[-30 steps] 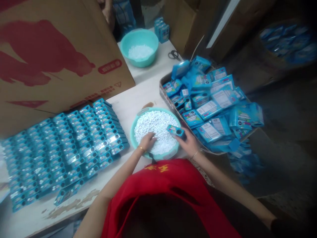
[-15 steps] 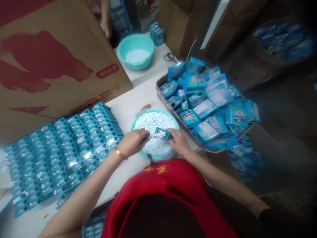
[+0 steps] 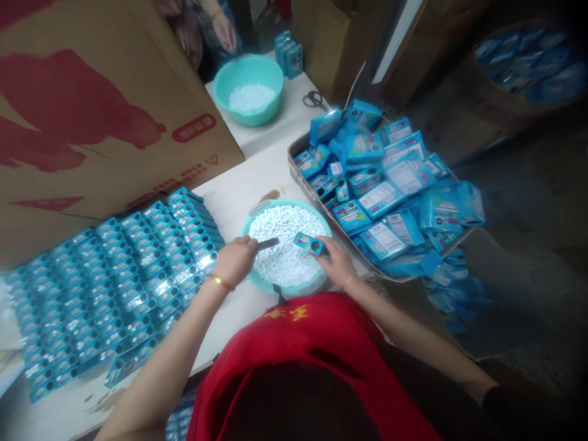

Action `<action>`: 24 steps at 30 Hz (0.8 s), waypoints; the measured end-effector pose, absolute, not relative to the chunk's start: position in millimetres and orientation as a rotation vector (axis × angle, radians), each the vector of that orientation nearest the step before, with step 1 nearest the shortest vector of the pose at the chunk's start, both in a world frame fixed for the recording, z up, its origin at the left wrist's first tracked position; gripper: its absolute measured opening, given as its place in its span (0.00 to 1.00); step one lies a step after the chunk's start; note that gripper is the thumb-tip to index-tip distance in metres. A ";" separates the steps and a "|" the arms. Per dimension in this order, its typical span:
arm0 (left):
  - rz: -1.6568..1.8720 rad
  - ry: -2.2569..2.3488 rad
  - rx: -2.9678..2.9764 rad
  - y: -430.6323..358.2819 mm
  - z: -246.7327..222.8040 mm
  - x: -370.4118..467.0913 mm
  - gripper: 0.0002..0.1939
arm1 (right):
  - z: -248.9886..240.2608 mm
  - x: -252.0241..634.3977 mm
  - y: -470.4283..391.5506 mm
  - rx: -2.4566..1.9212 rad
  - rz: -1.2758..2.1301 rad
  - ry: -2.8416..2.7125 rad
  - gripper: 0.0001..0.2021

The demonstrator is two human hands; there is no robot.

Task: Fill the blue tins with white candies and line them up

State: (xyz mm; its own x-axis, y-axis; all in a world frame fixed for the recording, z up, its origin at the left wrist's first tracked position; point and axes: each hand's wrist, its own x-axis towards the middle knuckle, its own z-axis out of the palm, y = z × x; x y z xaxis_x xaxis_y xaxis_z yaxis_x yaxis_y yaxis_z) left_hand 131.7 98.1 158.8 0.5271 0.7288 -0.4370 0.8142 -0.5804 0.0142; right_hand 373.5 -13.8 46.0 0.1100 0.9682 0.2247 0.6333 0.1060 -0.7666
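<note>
My left hand [image 3: 236, 262] is closed round a dark flat strip [image 3: 268, 244], whose kind I cannot make out; its free end points over the bowl. In my right hand [image 3: 337, 262] is a small blue box [image 3: 309, 243] with a dark round spot on its narrow side, held above the bowl's right part. Both hands are at a turquoise bowl [image 3: 246, 228] full of small white pellets [image 3: 289, 223]. To the left stand rows of similar blue boxes [image 3: 114, 282], several with white pellets on top.
A carton [image 3: 321, 211] heaped with blue packs stands right of the bowl. Behind are another turquoise bowl [image 3: 250, 113] with white pellets, scissors [image 3: 313, 99] and upright blue boxes [image 3: 288, 55]. A large cardboard box [image 3: 114, 153] rises at left. Another person's hand [image 3: 224, 32] shows at the back.
My left hand has drawn left, away from the blue box, and the dark strip now shows clear. The box has turned in my right hand. The other person's hand has come nearer the far bowl.
</note>
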 end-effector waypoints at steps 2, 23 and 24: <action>-0.564 1.336 2.374 98.7 112.9 121.1 0.10 | 48.4 379.1 -15.7 -1.639 0.552 -1.541 0.20; 0.080 0.875 2.253 99.1 162.3 117.5 0.12 | 56.2 373.3 -4.9 -1.619 0.556 -1.635 0.20; 0.027 0.853 2.315 100.4 173.1 123.1 0.12 | 55.7 369.8 -3.9 -1.600 0.554 -1.671 0.20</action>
